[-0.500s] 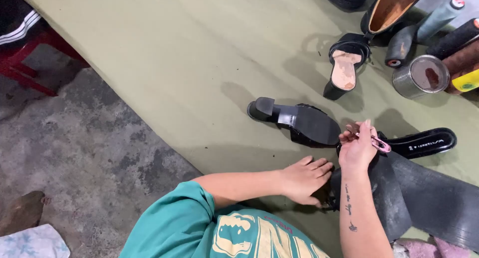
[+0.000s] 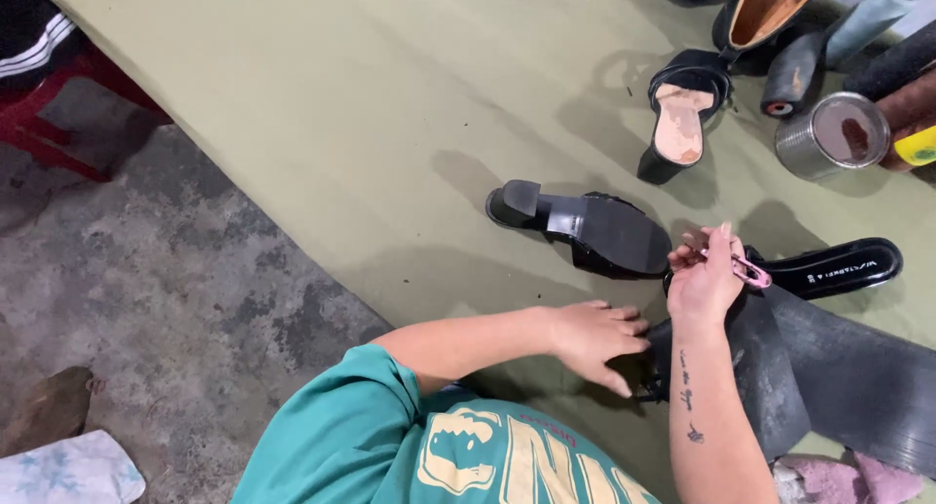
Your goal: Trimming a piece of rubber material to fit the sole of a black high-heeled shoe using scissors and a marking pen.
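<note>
My right hand (image 2: 704,285) grips a small pink-handled cutting tool (image 2: 749,270) at the upper edge of a black rubber sheet (image 2: 858,382). My left hand (image 2: 597,338) lies palm down, fingers spread, on the sheet's left edge on the olive mat (image 2: 390,124). Just beyond my hands a black block-heel shoe (image 2: 595,226) lies sole up. A black flat sandal (image 2: 838,267) lies to the right of the tool, partly behind my right hand.
A black heeled mule with a tan insole (image 2: 681,122) stands farther back. An open tin can (image 2: 835,134), dark bottles and a brown-lined shoe (image 2: 770,5) crowd the top right. Bare concrete (image 2: 166,299) and a red stool (image 2: 58,124) lie left; pink cloth (image 2: 848,480) bottom right.
</note>
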